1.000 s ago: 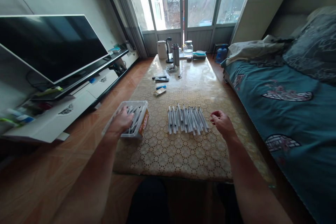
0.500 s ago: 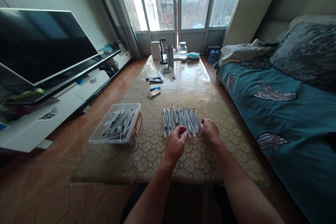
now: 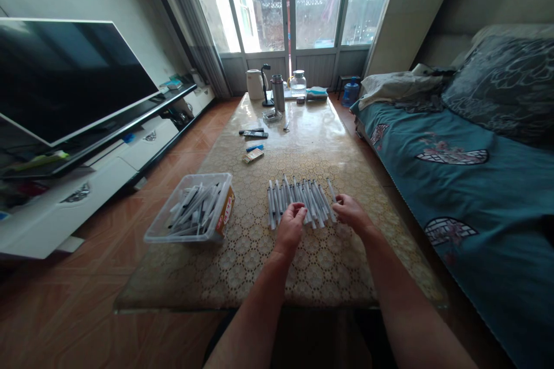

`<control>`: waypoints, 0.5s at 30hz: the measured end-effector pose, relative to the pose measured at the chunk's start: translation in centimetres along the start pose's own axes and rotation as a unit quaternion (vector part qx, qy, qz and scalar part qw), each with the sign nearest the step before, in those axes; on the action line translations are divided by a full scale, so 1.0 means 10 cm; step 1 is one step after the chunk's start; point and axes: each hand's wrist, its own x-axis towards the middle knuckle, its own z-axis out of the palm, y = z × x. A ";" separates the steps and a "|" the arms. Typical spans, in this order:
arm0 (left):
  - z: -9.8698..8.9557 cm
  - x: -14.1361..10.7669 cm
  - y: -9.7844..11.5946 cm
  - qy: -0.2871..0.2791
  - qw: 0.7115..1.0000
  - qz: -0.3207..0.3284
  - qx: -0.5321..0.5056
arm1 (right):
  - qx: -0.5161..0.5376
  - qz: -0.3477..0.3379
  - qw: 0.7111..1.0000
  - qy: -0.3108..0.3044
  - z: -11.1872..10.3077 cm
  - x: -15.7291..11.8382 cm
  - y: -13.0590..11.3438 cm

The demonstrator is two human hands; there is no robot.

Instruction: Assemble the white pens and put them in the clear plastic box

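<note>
Several whitish pens [image 3: 277,203] with dark tips lie side by side in a row on the patterned tabletop. My right hand [image 3: 351,212] is at the row's right end, its thumb and fingers closed on a pen [image 3: 330,187] that stands slightly apart from the others. Over the near ends of the row's middle pens is my left hand [image 3: 291,225], its fingers curled and drawn together; whether anything is between them is hidden. To the left, a clear plastic box [image 3: 151,230] with an orange label holds a jumble of similar pens [image 3: 201,202].
Beyond the row lie a small carton [image 3: 253,155], a blue object [image 3: 254,148] and dark remotes [image 3: 255,134]. A glass ashtray [image 3: 272,116], steel flask [image 3: 277,93], kettle [image 3: 256,84] and glass jug [image 3: 298,84] stand at the far end. A sofa [image 3: 415,144] runs along the right.
My right hand has shifted slightly right, and a pen now shows in its grip, apart from the row. My left hand has moved a little left, its fingers closer together.
</note>
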 end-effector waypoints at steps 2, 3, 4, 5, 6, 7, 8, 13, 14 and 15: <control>0.00 0.03 0.01 0.014 0.999 -0.038 -0.023 | 0.174 0.001 0.982 -0.079 0.05 -0.10 -0.08; 0.01 0.04 0.02 0.015 0.997 -0.056 -0.041 | 0.233 0.005 0.965 -0.119 0.10 -0.16 -0.13; 0.02 0.04 0.02 0.012 0.995 -0.070 -0.064 | 0.272 0.004 0.948 -0.164 0.15 -0.22 -0.17; 0.02 0.05 0.03 0.005 0.993 -0.077 -0.088 | 0.293 0.002 0.933 -0.209 0.22 -0.28 -0.20; 0.03 0.05 0.03 -0.003 0.991 -0.079 -0.109 | 0.304 0.001 0.921 -0.244 0.29 -0.33 -0.23; 0.03 0.06 0.02 -0.010 0.989 -0.074 -0.125 | 0.306 0.002 0.913 -0.269 0.35 -0.37 -0.24; 0.03 0.06 0.02 -0.015 0.989 -0.066 -0.135 | 0.303 0.004 0.909 -0.286 0.42 -0.40 -0.26; -0.01 0.06 -0.03 -0.049 0.993 -0.056 -0.094 | 0.352 0.056 0.890 -0.283 0.63 -0.46 -0.33; -0.01 0.05 -0.03 -0.059 0.994 -0.054 -0.074 | 0.372 0.075 0.884 -0.272 0.65 -0.46 -0.34; -0.02 0.05 -0.04 -0.061 0.996 -0.046 -0.056 | 0.388 0.094 0.878 -0.265 0.67 -0.46 -0.35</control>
